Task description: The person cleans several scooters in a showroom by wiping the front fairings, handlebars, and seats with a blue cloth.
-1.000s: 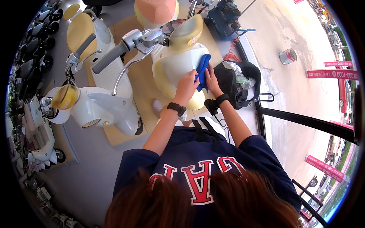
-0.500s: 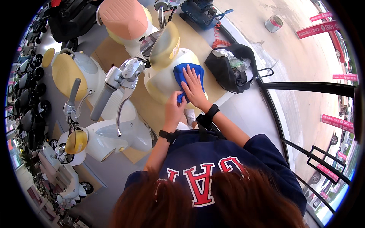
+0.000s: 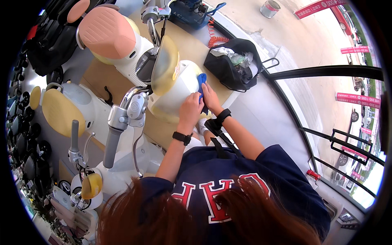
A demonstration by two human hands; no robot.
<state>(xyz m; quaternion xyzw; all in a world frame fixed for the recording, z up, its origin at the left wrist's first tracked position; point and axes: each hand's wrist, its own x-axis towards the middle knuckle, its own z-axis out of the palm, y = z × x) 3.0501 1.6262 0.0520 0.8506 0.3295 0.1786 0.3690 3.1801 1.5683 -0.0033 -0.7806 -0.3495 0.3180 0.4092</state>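
Both my hands are bunched around a blue cloth point(image 3: 202, 78) in front of the cream-and-yellow front of a scooter point(image 3: 188, 77). My left hand point(image 3: 191, 107) has its fingers curled onto the cloth's near side. On the other side, my right hand point(image 3: 212, 100) grips the folded cloth, with a dark part hanging below the fingers. Much of the cloth is hidden by the hands. Just beyond them stands the scooter's tinted yellow windscreen point(image 3: 166, 67), and its grey handlebar grip point(image 3: 111, 149) sticks out to the left.
A black bag point(image 3: 220, 67) with crumpled plastic inside sits to the right of the scooter. Behind it are a blue machine point(image 3: 188, 15) and a coiled red hose point(image 3: 214, 36). More scooters, one with a yellow seat point(image 3: 61, 112), stand left. A black-framed glass edge point(image 3: 294, 118) runs along the right.
The blue cloth was spread flat under my right palm; now it is bunched between both hands. My right hand has drawn in from flat to gripping. The view has shifted.
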